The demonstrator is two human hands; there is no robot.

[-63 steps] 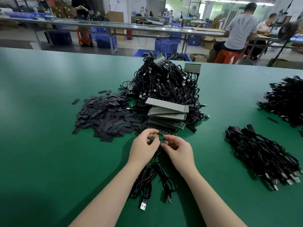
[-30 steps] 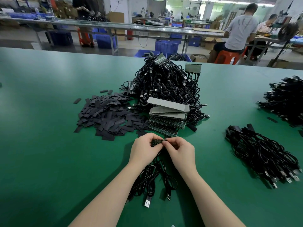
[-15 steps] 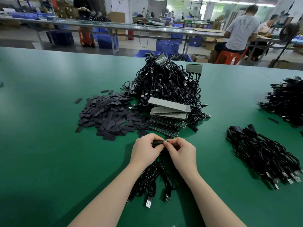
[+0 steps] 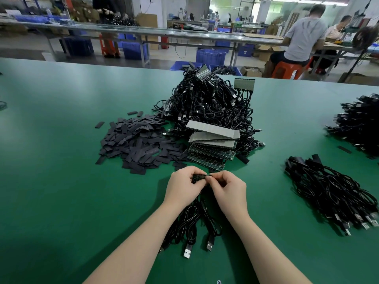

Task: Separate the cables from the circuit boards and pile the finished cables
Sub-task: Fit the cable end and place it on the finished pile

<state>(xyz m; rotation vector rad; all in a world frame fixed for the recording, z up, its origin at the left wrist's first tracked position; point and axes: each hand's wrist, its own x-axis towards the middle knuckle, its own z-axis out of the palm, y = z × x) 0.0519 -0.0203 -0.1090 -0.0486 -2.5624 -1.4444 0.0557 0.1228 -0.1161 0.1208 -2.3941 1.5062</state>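
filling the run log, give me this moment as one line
step: separating cables | left hand: grips circuit board strip | right hand: pinches strip | cables: hang below hands | finished pile: right

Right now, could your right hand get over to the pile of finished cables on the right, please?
Probably yes, once it lets go. The right hand and left hand both pinch a small circuit board. Bare green table lies between the right hand and the finished cables.
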